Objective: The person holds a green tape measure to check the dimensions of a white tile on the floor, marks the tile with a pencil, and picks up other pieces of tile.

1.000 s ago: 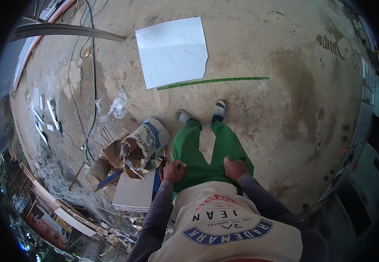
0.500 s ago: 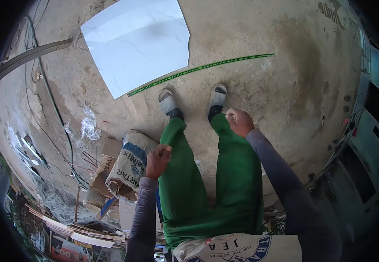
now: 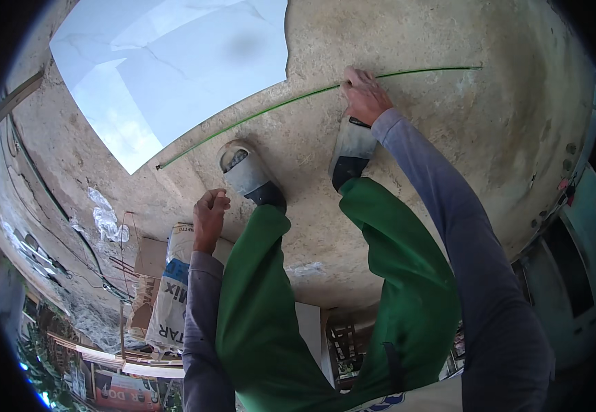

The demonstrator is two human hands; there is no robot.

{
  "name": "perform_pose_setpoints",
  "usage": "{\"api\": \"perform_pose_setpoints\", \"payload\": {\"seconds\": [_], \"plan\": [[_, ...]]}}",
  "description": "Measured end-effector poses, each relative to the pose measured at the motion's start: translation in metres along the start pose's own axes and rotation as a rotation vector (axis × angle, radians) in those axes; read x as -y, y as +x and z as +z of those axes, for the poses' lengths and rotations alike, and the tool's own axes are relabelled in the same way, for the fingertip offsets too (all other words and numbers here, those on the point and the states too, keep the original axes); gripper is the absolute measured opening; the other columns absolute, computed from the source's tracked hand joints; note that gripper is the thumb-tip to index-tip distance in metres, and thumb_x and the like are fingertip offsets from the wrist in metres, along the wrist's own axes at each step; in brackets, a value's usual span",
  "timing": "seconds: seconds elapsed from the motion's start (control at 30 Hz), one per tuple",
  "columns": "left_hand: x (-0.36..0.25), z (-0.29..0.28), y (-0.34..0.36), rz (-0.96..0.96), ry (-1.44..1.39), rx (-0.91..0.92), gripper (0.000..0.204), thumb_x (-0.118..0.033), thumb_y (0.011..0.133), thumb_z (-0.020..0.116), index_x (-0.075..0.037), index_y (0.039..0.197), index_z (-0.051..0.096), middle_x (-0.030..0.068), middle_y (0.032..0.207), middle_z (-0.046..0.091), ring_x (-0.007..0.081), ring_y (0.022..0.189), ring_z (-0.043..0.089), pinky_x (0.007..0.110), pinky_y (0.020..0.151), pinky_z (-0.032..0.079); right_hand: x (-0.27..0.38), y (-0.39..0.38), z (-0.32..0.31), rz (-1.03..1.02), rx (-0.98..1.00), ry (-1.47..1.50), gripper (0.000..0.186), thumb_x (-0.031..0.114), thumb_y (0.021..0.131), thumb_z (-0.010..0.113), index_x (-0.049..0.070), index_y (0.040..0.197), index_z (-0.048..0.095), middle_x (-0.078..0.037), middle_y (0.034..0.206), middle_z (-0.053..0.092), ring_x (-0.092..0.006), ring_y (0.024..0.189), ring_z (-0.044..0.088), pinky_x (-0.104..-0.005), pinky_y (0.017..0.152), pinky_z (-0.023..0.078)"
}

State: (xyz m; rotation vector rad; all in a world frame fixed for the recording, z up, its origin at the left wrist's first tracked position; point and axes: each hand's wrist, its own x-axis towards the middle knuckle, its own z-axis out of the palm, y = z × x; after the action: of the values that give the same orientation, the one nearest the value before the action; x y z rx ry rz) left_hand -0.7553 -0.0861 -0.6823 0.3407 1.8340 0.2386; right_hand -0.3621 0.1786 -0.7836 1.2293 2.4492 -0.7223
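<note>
The right hand (image 3: 365, 96) reaches down to the floor (image 3: 407, 41) and lies on one thin green rod (image 3: 256, 113), its fingers curled over it just ahead of the right shoe (image 3: 351, 147); whether they fully grip the rod cannot be told. The rod runs as a long line across the concrete, from near the lower corner of the white tile (image 3: 174, 75) past the hand toward the right. The left hand (image 3: 210, 218) hangs by the left knee, fingers curled into a loose fist, holding nothing that shows. Two grey shoes are on the floor, the left shoe (image 3: 246, 172) just below the rod. One large tile lies flat beyond the rod. One printed sack (image 3: 171, 288) stands to the left beside a piece of cardboard (image 3: 148, 259). One scrap of clear plastic (image 3: 106, 220) lies nearby.
</note>
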Motion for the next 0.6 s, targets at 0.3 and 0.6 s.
{"api": "perform_pose_setpoints", "payload": {"seconds": [0.3, 0.6], "plan": [[-0.03, -0.053, -0.007, 0.086, 0.01, -0.103, 0.035, -0.027, 0.103, 0.064, 0.004, 0.117, 0.073, 0.01, 0.092, 0.076, 0.0163, 0.086, 0.072, 0.031, 0.078, 0.055, -0.082, -0.151, -0.091, 0.124, 0.064, -0.027, 0.024, 0.0, 0.081, 0.066, -0.005, 0.105, 0.067, -0.018, 0.133, 0.058, -0.0372, 0.127, 0.058, -0.0466, 0.108, 0.051], [0.017, -0.193, 0.105, 0.223, 0.465, -0.568, 0.053, -0.032, 0.101, 0.067, 0.001, 0.141, 0.06, 0.0249, 0.131, 0.066, 0.0353, 0.118, 0.065, 0.047, 0.102, 0.051, -0.105, -0.228, -0.085, 0.391, 0.308, -0.028, 0.013, 0.002, 0.09, 0.061, -0.005, 0.101, 0.066, -0.024, 0.117, 0.062, -0.0449, 0.111, 0.061, -0.0503, 0.095, 0.053]]}}
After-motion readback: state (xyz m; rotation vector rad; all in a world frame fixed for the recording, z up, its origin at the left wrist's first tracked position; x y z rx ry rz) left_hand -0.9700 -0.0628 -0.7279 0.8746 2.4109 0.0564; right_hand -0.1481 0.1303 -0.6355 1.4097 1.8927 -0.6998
